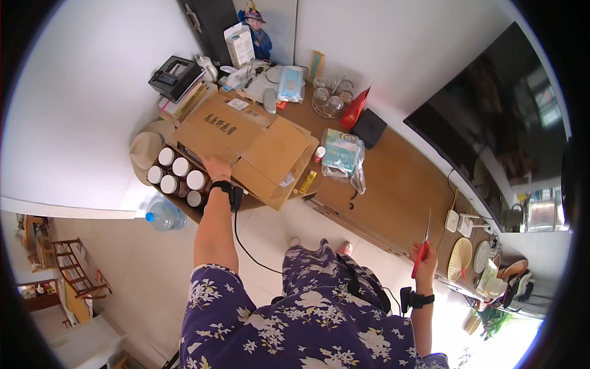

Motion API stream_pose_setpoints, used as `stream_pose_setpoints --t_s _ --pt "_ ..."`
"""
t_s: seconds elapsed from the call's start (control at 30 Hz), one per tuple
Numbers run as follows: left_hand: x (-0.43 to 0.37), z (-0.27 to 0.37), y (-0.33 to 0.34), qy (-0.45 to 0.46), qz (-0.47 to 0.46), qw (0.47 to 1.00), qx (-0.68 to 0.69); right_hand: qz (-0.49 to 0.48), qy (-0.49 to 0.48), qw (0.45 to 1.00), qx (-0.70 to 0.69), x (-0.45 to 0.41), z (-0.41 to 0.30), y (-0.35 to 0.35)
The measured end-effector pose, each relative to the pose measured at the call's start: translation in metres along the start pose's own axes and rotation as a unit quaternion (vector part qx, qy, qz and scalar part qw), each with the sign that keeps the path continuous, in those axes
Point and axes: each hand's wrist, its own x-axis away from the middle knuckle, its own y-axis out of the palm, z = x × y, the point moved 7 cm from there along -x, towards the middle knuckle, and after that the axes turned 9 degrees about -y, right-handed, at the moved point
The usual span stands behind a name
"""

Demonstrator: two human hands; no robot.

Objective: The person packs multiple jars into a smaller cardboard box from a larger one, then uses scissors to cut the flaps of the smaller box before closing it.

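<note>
My left hand (pixel 215 167) touches the near left edge of a cardboard box (pixel 226 124); whether its fingers grip the edge is unclear. This box bears writing, and its flaps (pixel 276 154) lie folded out to the right. Beside my left wrist, several white-lidded jars (pixel 181 166) stand together in a container whose side is mostly hidden. Off to the right, my right hand (pixel 426 260) is closed around the red handle of a pointed cutting tool (pixel 422 253), blade upward. Whether it is a knife or scissors cannot be told.
A brown cabinet (pixel 392 193) runs along the wall beneath a television (pixel 498 124). On it are a plastic-wrapped package (pixel 341 154), a small white-capped bottle (pixel 319 154) and a glass rack (pixel 329 99). A large water bottle (pixel 166 216) stands on the floor at left, near a hat (pixel 146 147).
</note>
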Motion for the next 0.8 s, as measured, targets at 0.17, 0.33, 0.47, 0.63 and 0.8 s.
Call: stream_pose_setpoints --t_s 0.17,0.33,0.47,0.63,0.8 --pt "0.019 0.020 -0.025 -0.022 0.007 0.997 0.080 -0.032 0.055 0.998 0.030 0.006 0.010 0.005" --pt "0.024 0.008 -0.033 0.029 0.000 0.993 0.115 -0.064 -0.001 0.985 0.158 -0.001 0.030 0.025" --pt "0.038 -0.005 -0.048 0.079 0.034 0.983 0.163 -0.197 0.019 0.963 0.181 -0.012 0.045 0.063" --pt "0.122 0.008 -0.109 0.127 0.069 0.941 0.306 -0.262 -0.001 0.949 0.175 -0.030 0.065 0.117" --pt "0.215 -0.002 -0.142 0.176 0.106 0.942 0.266 -0.365 -0.017 0.913 0.181 -0.061 0.089 0.194"
